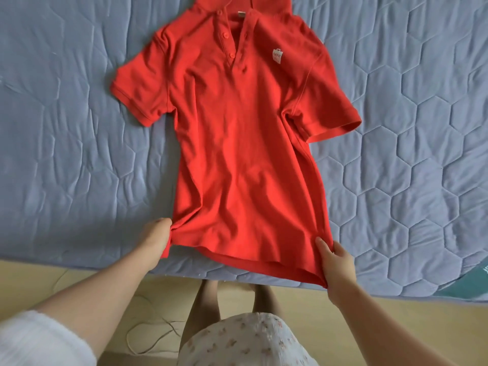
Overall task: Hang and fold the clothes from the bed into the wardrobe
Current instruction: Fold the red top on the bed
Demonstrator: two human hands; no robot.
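both hands, left (155,237) and right (336,262), pinch the hem of the red polo shirt (237,133), collar pointing away.

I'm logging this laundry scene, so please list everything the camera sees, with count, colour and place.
polo shirt: one, red, spread front-up on the cover
quilted cover: one, blue-grey, over the bed
cloth patch: one, teal, cover's right edge
cable: one, pale, on the floor
floor: one, beige, below the bed
skirt: one, white floral, bottom centre
sleeve: one, white, left arm
left hand: one, grips the hem's left corner
right hand: one, pinches the hem's right corner
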